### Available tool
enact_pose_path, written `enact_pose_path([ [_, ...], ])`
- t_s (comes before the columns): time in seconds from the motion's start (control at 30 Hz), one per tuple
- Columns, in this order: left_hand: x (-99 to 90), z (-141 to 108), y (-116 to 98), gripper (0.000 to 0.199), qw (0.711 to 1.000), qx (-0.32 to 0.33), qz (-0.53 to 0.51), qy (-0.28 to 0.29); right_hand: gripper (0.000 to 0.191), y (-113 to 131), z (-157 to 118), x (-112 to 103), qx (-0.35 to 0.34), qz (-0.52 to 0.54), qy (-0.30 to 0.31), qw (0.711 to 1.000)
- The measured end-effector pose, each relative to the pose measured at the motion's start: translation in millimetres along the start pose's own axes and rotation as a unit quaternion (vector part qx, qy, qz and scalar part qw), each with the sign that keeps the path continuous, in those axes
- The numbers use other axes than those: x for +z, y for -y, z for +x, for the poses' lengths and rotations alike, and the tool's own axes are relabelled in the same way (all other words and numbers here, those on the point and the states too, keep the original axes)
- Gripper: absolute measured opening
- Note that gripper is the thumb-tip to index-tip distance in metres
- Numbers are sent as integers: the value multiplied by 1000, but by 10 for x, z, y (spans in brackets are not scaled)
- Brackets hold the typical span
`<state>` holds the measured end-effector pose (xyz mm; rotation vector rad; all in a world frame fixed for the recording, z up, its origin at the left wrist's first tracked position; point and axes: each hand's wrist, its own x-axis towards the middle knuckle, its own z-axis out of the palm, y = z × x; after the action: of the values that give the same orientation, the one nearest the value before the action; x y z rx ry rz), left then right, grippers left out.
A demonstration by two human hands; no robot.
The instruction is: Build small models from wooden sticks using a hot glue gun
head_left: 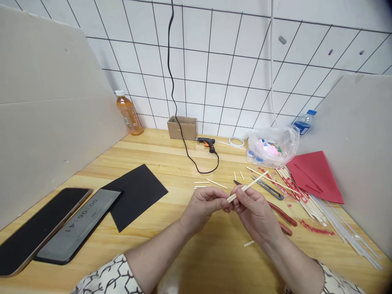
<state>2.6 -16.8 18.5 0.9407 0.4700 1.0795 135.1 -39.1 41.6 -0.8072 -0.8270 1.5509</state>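
Note:
Wooden chopsticks (256, 179) lie side by side between my two hands, a longer piece sticking out to the upper right and a shorter piece along it. My left hand (203, 206) pinches their lower end between thumb and fingers. Close beside it, my right hand (252, 208) grips the same pieces a little higher up. Under and behind my right hand are red-handled pliers (280, 214), partly covered. Short cut stick pieces (217, 183) rest on the table just beyond my left hand. Thread snips (268, 188) lie right of the chopsticks.
Chopsticks in red-printed wrappers (295, 185), red sheets (318, 175) and clear glue sticks (352, 232) lie at right. A glue gun (206, 143), cardboard box (183, 127), tape roll (236, 141) and plastic bag (272, 147) stand along the wall. Black paper (137, 196) and two phones (81, 228) lie left.

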Motion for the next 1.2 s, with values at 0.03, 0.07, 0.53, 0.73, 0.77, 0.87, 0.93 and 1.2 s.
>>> enact_pose_path([
  [0.03,2,-3,3,6,1000,1,-1,1,17,-5,-2,-3,-2,-1,2,1000],
  [0.07,4,-6,7,7,1000,2,-1,2,17,-8,-5,-7,-4,-3,2,1000],
  [0.53,-83,39,-111,20,991,-92,89,21,13,-25,66,-174,-70,-181,5,981],
  [0.73,-46,34,-71,25,988,-89,125,-8,17,-52,64,-194,-71,-253,29,964],
  [0.77,-44,33,-69,26,987,-89,130,-13,17,-49,68,-197,-70,-256,20,964],
  [0.87,-42,31,-72,27,985,-92,143,-30,19,-24,89,-217,-64,-254,-19,965],
  [0.93,-41,30,-75,27,984,-94,149,-34,21,-2,104,-238,-65,-250,-44,965],
  [1.2,-18,45,-96,25,983,-127,133,-20,19,33,131,-270,-74,-270,-56,958],
])
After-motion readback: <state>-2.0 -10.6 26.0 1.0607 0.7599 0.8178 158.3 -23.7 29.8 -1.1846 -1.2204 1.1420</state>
